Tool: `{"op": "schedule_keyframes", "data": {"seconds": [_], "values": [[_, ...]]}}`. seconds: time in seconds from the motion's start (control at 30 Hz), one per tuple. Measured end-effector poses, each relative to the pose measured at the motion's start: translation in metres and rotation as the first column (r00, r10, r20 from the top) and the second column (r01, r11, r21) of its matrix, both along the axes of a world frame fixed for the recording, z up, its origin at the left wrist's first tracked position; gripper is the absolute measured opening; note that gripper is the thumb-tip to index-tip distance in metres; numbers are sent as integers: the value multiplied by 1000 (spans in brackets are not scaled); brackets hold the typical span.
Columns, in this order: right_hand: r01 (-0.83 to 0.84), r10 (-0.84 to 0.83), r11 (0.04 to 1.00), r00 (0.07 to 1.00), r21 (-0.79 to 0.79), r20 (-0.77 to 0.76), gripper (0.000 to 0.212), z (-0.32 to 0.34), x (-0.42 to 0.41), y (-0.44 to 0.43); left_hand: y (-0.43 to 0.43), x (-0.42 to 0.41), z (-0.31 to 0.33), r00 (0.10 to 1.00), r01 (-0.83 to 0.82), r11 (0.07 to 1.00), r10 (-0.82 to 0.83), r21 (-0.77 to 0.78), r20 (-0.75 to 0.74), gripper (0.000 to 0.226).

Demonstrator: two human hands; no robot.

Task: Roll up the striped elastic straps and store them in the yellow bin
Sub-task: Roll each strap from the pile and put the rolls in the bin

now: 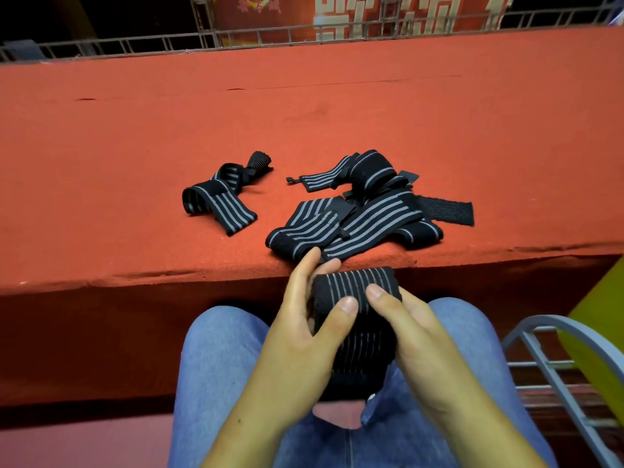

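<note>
Both my hands hold one black strap with grey stripes (358, 319) over my lap, just below the table's front edge. My left hand (300, 336) grips its left side, thumb on top and fingers behind. My right hand (415, 339) holds its right side, thumb pressed on the striped face. The strap's lower end hangs down between my knees. A tangled pile of striped straps (358, 214) lies on the red table near the front edge. A separate loose strap (219, 197) lies to its left. The yellow bin (597, 325) shows at the right edge, partly cut off.
The red felt table (304, 113) stretches far back to a metal grid fence (169, 45). A grey metal chair frame (557, 359) stands at my right, between my leg and the bin. My blue-jeaned legs (216, 359) fill the bottom of the view.
</note>
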State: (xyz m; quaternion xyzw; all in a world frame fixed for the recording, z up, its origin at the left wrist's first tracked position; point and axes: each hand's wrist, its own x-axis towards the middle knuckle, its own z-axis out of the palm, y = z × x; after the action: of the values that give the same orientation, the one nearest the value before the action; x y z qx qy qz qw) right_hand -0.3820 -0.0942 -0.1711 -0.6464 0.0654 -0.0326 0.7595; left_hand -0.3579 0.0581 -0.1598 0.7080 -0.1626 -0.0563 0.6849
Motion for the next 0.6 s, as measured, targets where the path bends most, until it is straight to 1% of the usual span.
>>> {"op": "schedule_keyframes", "data": {"seconds": [0.07,0.1,0.23,0.3,0.43,0.5,0.6], "values": [[-22,22,999,1000,-32,6,32,0,0,2,-1,1,-2,1000,8,998,-6,59,-28,83],[-30,30,998,1000,-51,5,32,0,0,3,-2,1,-3,999,11,998,-8,65,-42,85],[-28,31,991,999,-133,25,29,-2,0,7,-3,2,-7,999,8,999,-6,50,-46,79],[-17,26,986,998,-164,52,32,-2,0,8,-2,3,-8,999,11,999,-9,51,-53,79],[15,7,979,994,-203,107,25,-1,0,5,0,4,-9,999,1,998,2,65,-52,81],[43,-16,978,991,-204,132,28,-2,1,4,0,6,-8,999,-29,998,31,53,-41,74],[76,-50,980,988,-182,147,35,-3,2,3,1,8,-6,999,-39,998,40,50,-20,41]]}}
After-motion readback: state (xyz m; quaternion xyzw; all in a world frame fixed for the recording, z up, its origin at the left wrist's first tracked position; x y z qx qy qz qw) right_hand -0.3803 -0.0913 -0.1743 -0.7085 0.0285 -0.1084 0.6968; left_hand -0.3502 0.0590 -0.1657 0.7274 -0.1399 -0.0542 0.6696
